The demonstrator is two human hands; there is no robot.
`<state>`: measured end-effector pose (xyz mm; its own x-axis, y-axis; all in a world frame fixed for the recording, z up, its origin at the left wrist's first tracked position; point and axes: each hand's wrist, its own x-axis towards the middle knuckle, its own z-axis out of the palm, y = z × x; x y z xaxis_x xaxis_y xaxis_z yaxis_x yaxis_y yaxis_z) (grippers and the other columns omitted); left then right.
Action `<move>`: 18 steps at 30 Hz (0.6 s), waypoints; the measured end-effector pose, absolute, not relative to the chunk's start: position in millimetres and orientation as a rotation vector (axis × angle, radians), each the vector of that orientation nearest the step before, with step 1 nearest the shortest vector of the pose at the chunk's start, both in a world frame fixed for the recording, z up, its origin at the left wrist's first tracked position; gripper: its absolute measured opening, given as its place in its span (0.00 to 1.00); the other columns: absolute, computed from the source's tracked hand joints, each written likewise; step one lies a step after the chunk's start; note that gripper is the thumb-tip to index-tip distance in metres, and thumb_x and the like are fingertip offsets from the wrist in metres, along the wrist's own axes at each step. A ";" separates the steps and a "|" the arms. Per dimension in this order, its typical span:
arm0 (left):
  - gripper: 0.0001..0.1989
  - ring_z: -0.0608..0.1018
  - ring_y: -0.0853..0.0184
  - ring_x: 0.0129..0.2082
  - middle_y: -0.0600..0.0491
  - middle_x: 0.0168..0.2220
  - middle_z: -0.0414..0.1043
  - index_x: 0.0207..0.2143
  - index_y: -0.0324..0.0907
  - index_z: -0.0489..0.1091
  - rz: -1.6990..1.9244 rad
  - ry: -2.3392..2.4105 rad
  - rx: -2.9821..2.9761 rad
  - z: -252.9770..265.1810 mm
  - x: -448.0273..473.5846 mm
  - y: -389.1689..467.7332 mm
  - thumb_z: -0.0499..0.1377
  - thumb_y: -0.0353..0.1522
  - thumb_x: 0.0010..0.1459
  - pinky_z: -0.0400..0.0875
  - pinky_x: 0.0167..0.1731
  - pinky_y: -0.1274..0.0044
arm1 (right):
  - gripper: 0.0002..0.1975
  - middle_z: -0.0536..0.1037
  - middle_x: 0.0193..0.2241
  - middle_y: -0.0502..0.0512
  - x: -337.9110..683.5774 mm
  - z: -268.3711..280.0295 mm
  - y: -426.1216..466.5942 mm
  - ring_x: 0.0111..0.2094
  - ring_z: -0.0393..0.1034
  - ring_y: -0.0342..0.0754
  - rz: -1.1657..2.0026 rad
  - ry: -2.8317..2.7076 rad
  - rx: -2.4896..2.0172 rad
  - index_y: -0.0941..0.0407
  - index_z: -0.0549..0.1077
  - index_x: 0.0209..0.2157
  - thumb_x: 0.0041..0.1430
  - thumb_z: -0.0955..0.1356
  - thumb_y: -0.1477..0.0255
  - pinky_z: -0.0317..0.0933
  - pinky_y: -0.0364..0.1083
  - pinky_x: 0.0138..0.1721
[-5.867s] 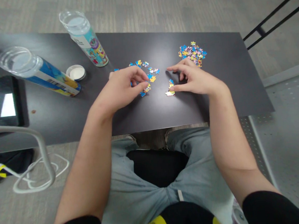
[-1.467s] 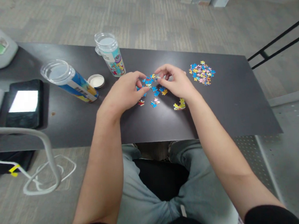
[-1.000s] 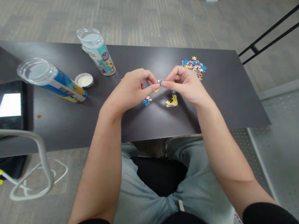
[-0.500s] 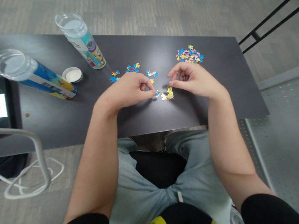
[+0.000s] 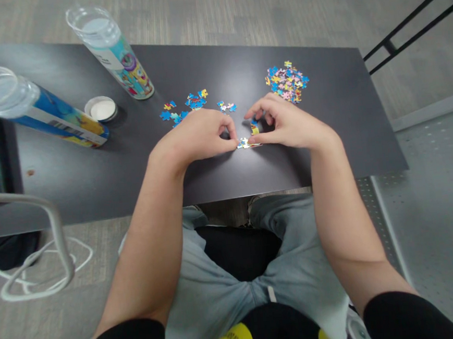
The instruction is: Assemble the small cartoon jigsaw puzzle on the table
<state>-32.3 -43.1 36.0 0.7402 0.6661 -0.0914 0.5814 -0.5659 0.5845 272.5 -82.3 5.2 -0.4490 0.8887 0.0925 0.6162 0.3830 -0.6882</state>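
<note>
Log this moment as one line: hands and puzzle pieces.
left hand: at left end of puzzle section | right hand: open, at section's right side | puzzle pile: beyond right hand

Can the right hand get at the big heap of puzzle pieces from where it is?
Probably yes: the heap of puzzle pieces lies just beyond the right hand's knuckles, with nothing visible between. It would likely need to leave the yellow pieces first.
</note>
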 end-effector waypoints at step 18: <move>0.12 0.81 0.59 0.38 0.54 0.36 0.79 0.43 0.47 0.90 0.284 1.037 2.413 19.5 -24.6 -40.5 0.79 0.45 0.72 0.66 0.45 0.66 | 0.31 0.79 0.56 0.61 269.0 7.4 -85.2 0.52 0.75 0.63 0.903 -2.137 -1.425 0.47 0.86 0.60 0.59 0.89 0.58 0.78 0.66 0.63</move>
